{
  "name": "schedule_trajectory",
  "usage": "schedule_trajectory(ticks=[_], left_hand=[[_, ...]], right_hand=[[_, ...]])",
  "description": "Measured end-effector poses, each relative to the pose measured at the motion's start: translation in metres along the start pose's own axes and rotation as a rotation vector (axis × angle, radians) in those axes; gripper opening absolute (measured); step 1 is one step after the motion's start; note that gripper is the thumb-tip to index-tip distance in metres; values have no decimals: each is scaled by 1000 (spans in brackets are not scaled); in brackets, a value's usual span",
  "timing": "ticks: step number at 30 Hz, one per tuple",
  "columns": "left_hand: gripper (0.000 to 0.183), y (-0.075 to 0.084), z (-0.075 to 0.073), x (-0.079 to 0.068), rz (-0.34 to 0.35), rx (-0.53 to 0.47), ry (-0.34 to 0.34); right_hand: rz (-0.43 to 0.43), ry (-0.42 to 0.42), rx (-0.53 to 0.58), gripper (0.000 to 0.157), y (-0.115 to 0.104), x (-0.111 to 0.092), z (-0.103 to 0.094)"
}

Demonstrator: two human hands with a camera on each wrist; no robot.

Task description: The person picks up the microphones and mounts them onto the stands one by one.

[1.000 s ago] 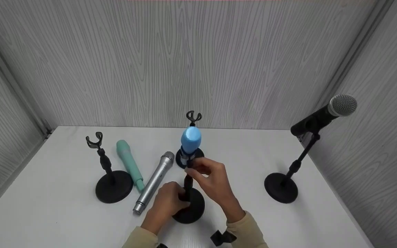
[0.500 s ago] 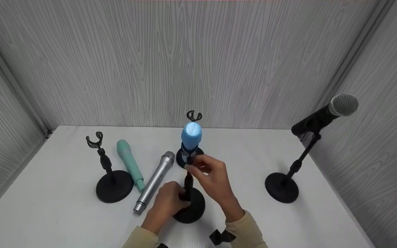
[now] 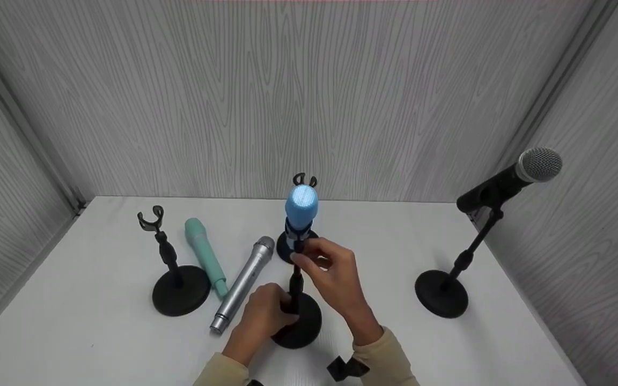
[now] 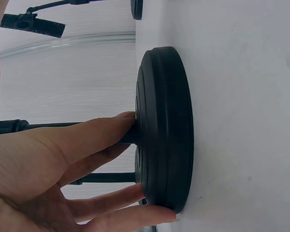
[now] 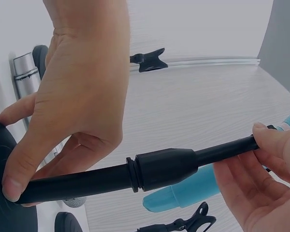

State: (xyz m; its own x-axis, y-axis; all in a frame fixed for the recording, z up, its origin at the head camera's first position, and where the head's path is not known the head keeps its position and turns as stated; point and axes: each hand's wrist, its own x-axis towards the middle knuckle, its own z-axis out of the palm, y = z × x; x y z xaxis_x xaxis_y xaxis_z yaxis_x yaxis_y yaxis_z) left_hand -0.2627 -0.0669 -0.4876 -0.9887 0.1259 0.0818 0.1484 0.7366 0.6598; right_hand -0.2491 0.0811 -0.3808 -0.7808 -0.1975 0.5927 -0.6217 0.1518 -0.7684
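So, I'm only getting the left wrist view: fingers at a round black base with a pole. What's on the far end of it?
Observer: A blue microphone, at the top of the stand.
Visitor: Huh! And what's the other hand doing?
Observer: The right hand pinches the upper pole, just below that microphone.
Visitor: Are any microphones just lying around?
Observer: Two lie on the table: a teal microphone and a silver microphone.

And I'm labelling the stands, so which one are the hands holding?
The front middle stand, bearing the blue-headed microphone. The left hand holds it low, the right hand higher up. The left stand, rear stand and right stand are untouched.
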Motion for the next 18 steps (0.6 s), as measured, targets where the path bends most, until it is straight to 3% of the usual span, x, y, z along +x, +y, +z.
schedule_trajectory(ticks=[18], left_hand=[[23,-1,1,2,9,6,7]], right_hand=[[-21,1,-30,11,-4,10,-3]])
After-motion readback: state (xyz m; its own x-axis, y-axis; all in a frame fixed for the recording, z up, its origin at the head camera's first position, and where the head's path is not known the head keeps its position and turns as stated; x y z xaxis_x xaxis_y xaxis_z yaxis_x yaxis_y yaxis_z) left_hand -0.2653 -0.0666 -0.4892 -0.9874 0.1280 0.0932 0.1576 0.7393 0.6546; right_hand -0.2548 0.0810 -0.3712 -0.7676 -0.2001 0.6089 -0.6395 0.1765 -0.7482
